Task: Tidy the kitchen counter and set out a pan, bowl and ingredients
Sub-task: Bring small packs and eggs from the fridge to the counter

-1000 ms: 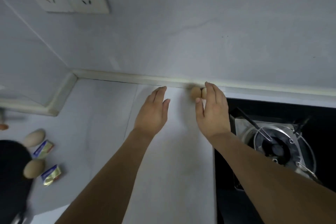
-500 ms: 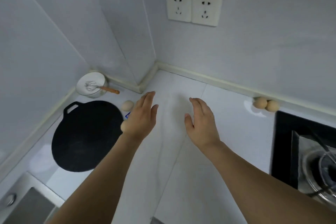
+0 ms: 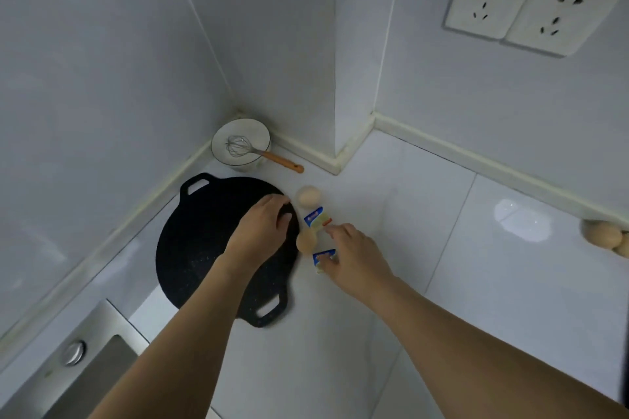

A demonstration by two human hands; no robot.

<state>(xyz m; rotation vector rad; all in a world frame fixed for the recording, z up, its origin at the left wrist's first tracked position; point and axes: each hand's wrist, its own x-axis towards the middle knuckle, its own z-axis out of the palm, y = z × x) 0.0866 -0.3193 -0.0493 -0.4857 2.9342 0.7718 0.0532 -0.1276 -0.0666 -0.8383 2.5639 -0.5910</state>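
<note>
On the white tiled surface (image 3: 442, 248), a flat black two-handled pan (image 3: 204, 248) and a white bowl (image 3: 241, 143) are set out; the left hand (image 3: 262, 231) curls empty over the pan's edge, the right hand (image 3: 354, 255) pinches a blue-and-yellow packet (image 3: 323, 257) beside a brown egg (image 3: 306, 241), sorting seemingly unfinished.

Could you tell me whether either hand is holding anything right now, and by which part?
The right hand pinches the small blue-and-yellow foil packet by its near right edge. The left hand holds nothing, hanging curled over the flat black griddle pan's rim.

Dim, even light, glare on the counter (image 3: 520, 224), wide-angle bending and soft blur at edges
</note>
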